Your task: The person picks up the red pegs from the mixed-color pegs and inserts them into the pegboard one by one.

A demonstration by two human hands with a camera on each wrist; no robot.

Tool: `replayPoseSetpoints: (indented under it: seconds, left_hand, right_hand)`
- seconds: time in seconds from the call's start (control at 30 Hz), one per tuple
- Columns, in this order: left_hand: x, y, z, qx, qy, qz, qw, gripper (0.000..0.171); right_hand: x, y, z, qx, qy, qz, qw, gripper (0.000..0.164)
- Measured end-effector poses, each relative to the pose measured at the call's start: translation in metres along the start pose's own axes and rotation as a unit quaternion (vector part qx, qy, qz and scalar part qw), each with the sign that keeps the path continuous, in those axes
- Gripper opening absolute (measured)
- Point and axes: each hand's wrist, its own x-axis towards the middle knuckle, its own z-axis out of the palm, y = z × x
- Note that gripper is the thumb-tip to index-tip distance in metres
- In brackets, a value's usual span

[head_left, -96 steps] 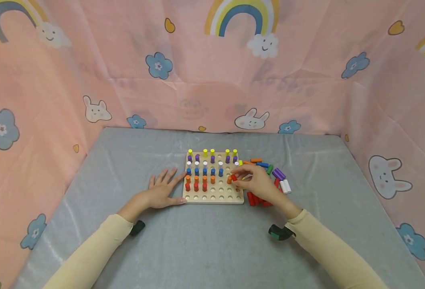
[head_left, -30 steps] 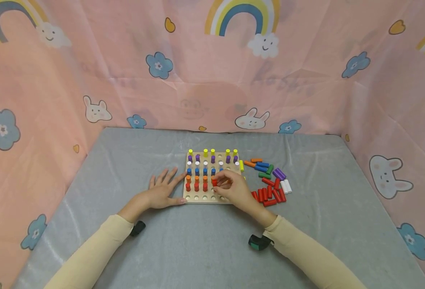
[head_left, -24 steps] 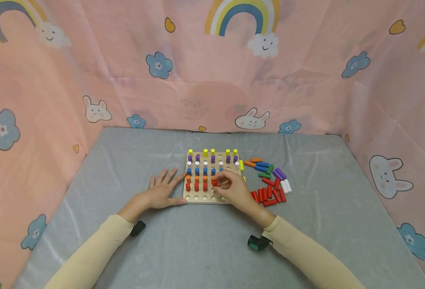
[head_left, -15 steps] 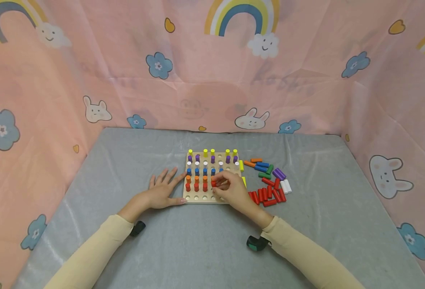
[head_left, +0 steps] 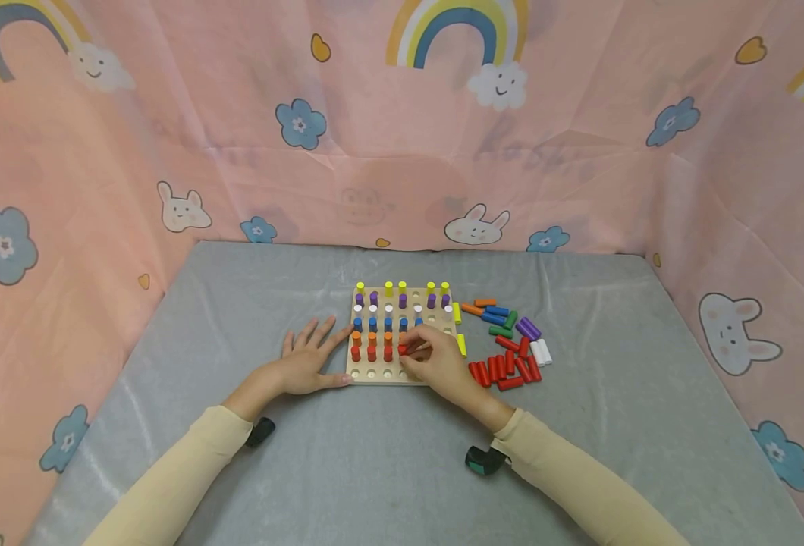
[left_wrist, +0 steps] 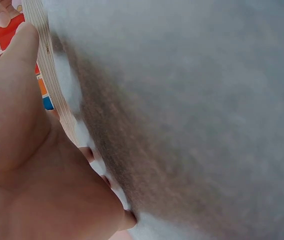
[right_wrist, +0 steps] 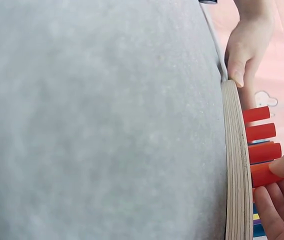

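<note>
While the left hand rests flat and spread beside the pegboard, its thumb touching the board's near left corner and its index finger at the left edge, the right hand pinches a red peg over the board between thumb and fingers. The step in hand appears to be seating this peg as the fourth in the red row, next to three red pegs that stand upright toward the board's left edge. Seen from the right wrist, the peg's lower end meets the board's top face, roughly in line with its neighbours; whether it sits fully in its hole cannot be told, as the fingers cover part of it. The next move seems to call for a straight push down into the board, then a clean release that leaves the orange pegs just behind on the board undisturbed. The held peg lies at the right hand's fingertips, well apart from the left hand. Loose red pegs lie right of the board, and two yellow pegs lie along its right edge.
</note>
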Motion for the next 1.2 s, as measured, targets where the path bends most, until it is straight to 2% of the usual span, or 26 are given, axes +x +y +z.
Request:
replayPoseSetpoints:
  seconds: [0.77, 1.2]
  left_hand:
    - [0.0000, 0.0007, -0.0011, 0.002, -0.002, -0.002, 1.0000, 0.093]
    - [0.0004, -0.0006, 0.0007, 0.003, 0.000, 0.000, 1.0000, 0.093]
  right_hand:
    - [0.0000, 0.0009, 0.0011, -0.007, 0.003, -0.002, 1.000, 0.017]
    - [-0.0013, 0.0006, 0.0019, -0.001, -0.002, 0.011, 1.000, 0.020]
